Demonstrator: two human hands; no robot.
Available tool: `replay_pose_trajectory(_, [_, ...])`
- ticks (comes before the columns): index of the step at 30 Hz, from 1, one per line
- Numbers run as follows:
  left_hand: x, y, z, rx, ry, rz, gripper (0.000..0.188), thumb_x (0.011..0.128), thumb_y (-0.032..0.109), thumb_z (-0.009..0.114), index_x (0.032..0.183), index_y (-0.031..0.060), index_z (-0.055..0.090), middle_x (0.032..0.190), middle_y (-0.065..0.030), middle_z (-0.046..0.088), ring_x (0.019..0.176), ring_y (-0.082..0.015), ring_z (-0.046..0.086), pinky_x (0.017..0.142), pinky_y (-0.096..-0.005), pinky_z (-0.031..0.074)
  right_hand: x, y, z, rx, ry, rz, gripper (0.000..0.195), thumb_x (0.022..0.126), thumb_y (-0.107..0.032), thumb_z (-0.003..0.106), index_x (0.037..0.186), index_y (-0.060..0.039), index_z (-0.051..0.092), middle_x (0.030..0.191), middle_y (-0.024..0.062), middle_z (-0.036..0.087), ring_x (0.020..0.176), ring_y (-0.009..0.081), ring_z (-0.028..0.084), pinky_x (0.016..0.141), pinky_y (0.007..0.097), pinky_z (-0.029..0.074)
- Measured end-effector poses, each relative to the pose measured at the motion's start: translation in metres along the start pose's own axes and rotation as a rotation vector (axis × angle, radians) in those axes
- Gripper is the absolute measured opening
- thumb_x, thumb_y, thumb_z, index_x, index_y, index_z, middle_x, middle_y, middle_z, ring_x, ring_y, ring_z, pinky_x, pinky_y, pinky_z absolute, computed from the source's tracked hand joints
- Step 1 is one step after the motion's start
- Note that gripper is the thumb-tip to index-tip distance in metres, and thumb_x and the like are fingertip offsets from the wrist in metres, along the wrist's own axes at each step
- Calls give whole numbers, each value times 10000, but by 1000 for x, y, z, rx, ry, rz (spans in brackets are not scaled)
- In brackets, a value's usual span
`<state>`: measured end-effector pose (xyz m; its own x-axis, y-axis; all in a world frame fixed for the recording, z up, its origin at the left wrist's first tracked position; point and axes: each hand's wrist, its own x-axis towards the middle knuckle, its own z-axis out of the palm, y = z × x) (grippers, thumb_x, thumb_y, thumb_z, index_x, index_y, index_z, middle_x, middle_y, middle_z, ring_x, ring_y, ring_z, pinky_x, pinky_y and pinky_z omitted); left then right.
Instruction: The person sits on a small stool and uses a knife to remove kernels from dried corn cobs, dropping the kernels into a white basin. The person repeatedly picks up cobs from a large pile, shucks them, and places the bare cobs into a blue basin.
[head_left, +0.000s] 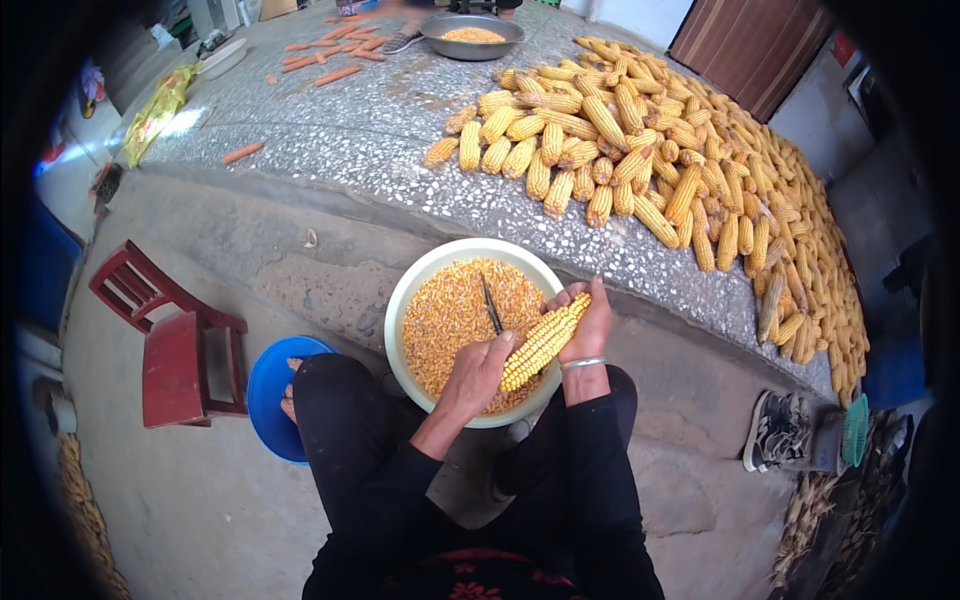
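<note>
A full ear of yellow maize slants over the bowl, with kernels covering the side I see. My right hand, a silver bangle at its wrist, grips the upper end from behind. My left hand is at the lower end, closed around a dark, narrow pointed tool. The tool's tip points up and away from me; its handle end is hidden by the fingers. Below both hands, a pale round basin between my knees holds a thick layer of loose maize kernels.
A large heap of maize ears covers the raised terrazzo step. Farther back are bare cobs and a metal basin with kernels, beside another person's foot. To my left stand a blue basin and a red chair; shoes sit right.
</note>
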<state>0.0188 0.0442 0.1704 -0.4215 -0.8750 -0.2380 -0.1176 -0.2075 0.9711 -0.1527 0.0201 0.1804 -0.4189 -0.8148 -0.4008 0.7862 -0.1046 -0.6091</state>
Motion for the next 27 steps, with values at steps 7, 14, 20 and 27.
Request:
replay_pose_trajectory(7, [-3, 13, -5, -81, -195, -251, 568, 942, 521, 463, 1017, -15, 635, 768, -54, 597, 726, -152, 594, 515, -271, 476, 16, 2, -7, 21, 111, 13, 452, 979, -455, 381, 691, -114, 451, 551, 37, 440, 487, 199, 435, 517, 348, 437])
replay_pose_trajectory(14, [-14, 15, 6, -248, -34, -220, 552, 932, 532, 491, 1064, 4, 584, 728, -76, 574, 631, -108, 536, 606, -248, 455, 5, 14, 6, -17, 0, 46, 527, 978, -546, 338, 814, -82, 525, 654, 90, 551, 596, 220, 542, 581, 339, 464])
replay_pose_trajectory(20, [-20, 19, -5, -742, -260, -325, 486, 987, 540, 348, 929, 87, 515, 501, 4, 396, 368, -67, 301, 347, -210, 226, -6, 19, 11, -75, -320, -6, 655, 997, -558, 212, 1050, -11, 569, 896, 146, 652, 910, 270, 619, 847, 382, 470])
replay_pose_trajectory(27, [-24, 14, 7, -630, -95, -295, 509, 980, 551, 358, 924, 76, 534, 521, 13, 388, 387, -70, 306, 360, -217, 228, -17, 27, 17, -208, -262, -96, 554, 1011, -465, 318, 1177, 20, 531, 920, 165, 667, 898, 254, 653, 817, 351, 519])
